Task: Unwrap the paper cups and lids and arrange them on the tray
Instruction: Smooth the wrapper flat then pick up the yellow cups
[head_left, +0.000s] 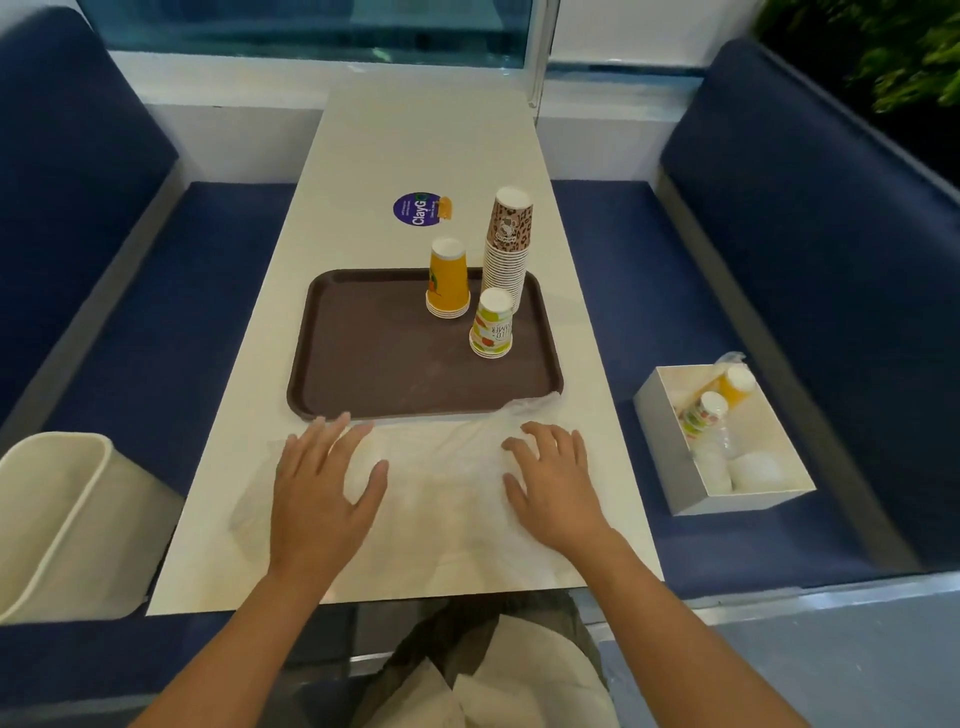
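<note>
A brown tray (374, 364) lies on the white table. On its far right part stand three upside-down stacks: yellow cups (448, 280), a tall stack of leopard-print cups (505, 249) and fruit-print cups (492, 325). A clear plastic wrapper (441, 478) lies flat on the table in front of the tray. My left hand (322, 493) and my right hand (553, 483) both rest flat on the wrapper with fingers spread, one at each side.
A white box (670, 436) on the right bench holds wrapped cup stacks (714, 400) and white lids (753, 470). A cream bin (52, 519) stands on the left bench. A purple sticker (415, 209) marks the table beyond the tray.
</note>
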